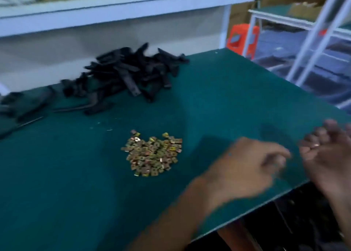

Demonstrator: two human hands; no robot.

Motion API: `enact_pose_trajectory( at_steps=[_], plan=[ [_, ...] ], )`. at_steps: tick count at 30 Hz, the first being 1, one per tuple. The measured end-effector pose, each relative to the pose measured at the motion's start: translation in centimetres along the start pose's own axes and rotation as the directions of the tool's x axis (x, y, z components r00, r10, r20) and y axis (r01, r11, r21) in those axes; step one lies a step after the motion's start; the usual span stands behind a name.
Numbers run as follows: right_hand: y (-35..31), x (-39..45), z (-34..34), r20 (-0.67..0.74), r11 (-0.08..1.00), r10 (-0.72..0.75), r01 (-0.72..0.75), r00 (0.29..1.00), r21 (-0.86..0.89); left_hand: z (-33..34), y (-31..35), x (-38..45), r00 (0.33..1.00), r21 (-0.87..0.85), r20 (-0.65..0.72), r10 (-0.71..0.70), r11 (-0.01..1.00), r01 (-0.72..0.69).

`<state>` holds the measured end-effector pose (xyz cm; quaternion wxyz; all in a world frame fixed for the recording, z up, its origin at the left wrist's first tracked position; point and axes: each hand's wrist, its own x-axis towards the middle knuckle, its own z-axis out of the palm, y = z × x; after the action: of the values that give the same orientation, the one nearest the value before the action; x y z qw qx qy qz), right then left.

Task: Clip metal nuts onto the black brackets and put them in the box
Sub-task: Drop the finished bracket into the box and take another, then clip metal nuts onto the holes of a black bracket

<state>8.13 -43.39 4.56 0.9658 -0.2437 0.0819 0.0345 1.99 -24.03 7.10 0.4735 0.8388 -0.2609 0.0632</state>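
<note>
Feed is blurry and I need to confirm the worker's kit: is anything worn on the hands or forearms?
No gloves on either the left hand or the right hand, and both forearms are bare, with no sleeves in view. Motion blur hides fine detail. One small bright glint shows on a right finger; cannot tell if it is a ring.

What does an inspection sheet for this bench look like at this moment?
Surface: green mat, a few specks.
Job's things: brackets heaped at the back, more at left; nuts piled mid-mat; box not in view.
Clutter: nothing seen.
Hands: left hand blurred over the mat's right edge; right hand palm up, small glint on fingers, hold unclear.
Cables: nothing seen.
Surroundings: white shelf behind, racks at right.
</note>
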Motion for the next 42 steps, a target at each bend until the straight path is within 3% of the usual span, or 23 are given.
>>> enact_pose_trajectory(
  at_steps=[2, 3, 4, 6, 8, 11, 16, 21, 24, 26, 29, 33, 35, 37, 40, 42],
  plan=[
    [2.8, 1.9, 2.3, 0.098, 0.966, 0.106, -0.080, 0.990, -0.245, -6.2, -3.0, -1.7, 0.965, 0.053, -0.236, -0.110, 0.991, 0.126],
    [5.3, 2.9, 4.1, 0.112, 0.909, 0.131, -0.074, 0.985, -0.411, -9.1, -4.7, -2.9, 0.913, 0.068, -0.369, -0.176, 0.974, 0.216],
    [8.6, 3.6, 6.3, 0.132, 0.798, 0.173, -0.060, 0.976, -0.600, -11.6, -6.5, -4.4, 0.837, 0.069, -0.494, -0.236, 0.949, 0.309],
    [14.4, 5.3, 9.1, 0.171, 0.573, 0.243, 0.001, 0.955, -0.819, -15.5, -9.7, -7.6, 0.664, 0.076, -0.686, -0.299, 0.878, 0.473],
    [19.2, 7.1, 11.3, 0.185, 0.407, 0.291, 0.054, 0.939, -0.912, -17.6, -12.3, -11.0, 0.524, 0.057, -0.790, -0.318, 0.813, 0.579],
    [25.6, 10.1, 14.5, 0.167, 0.282, 0.291, 0.082, 0.942, -0.956, -17.9, -14.5, -14.1, 0.424, -0.007, -0.841, -0.337, 0.789, 0.614],
    [31.9, 14.1, 18.3, -0.017, 0.303, 0.216, -0.084, 0.976, -0.949, -17.8, -15.6, -14.9, 0.382, -0.082, -0.860, -0.338, 0.831, 0.550],
    [33.0, 16.3, 19.8, -0.145, 0.314, 0.097, -0.169, 0.985, -0.934, -18.2, -16.0, -15.3, 0.319, -0.187, -0.870, -0.376, 0.850, 0.493],
    [31.9, 15.0, 20.1, -0.127, 0.439, 0.074, -0.146, 0.989, -0.886, -18.2, -15.9, -15.2, 0.327, -0.178, -0.870, -0.368, 0.854, 0.488],
    [30.4, 13.7, 20.1, -0.087, 0.573, 0.175, -0.173, 0.981, -0.801, -18.2, -15.7, -15.0, 0.336, -0.152, -0.873, -0.355, 0.851, 0.503],
    [27.5, 11.3, 19.3, -0.047, 0.665, 0.477, -0.395, 0.878, -0.634, -17.9, -15.4, -15.0, 0.347, -0.093, -0.880, -0.323, 0.835, 0.542],
    [24.8, 7.3, 16.9, 0.070, 0.542, 0.791, -0.645, 0.607, -0.538, -17.6, -14.9, -14.6, 0.440, 0.156, -0.880, -0.178, 0.767, 0.622],
    [24.4, 5.5, 16.0, 0.134, 0.493, 0.834, -0.614, 0.535, -0.616, -17.4, -14.4, -14.3, 0.497, 0.297, -0.865, -0.063, 0.735, 0.610],
    [24.6, 3.9, 15.4, 0.233, 0.536, 0.810, -0.518, 0.538, -0.667, -16.8, -13.9, -14.1, 0.501, 0.289, -0.865, -0.023, 0.793, 0.536],
    [25.3, 1.8, 14.6, 0.341, 0.606, 0.709, -0.286, 0.618, -0.742, -16.0, -12.8, -13.9, 0.474, -0.054, -0.864, -0.171, 0.966, 0.251],
    [26.2, 0.9, 14.2, 0.403, 0.571, 0.659, -0.074, 0.635, -0.817, -15.8, -12.3, -13.9, 0.501, -0.354, -0.808, -0.310, 0.935, 0.007]
  ],
)
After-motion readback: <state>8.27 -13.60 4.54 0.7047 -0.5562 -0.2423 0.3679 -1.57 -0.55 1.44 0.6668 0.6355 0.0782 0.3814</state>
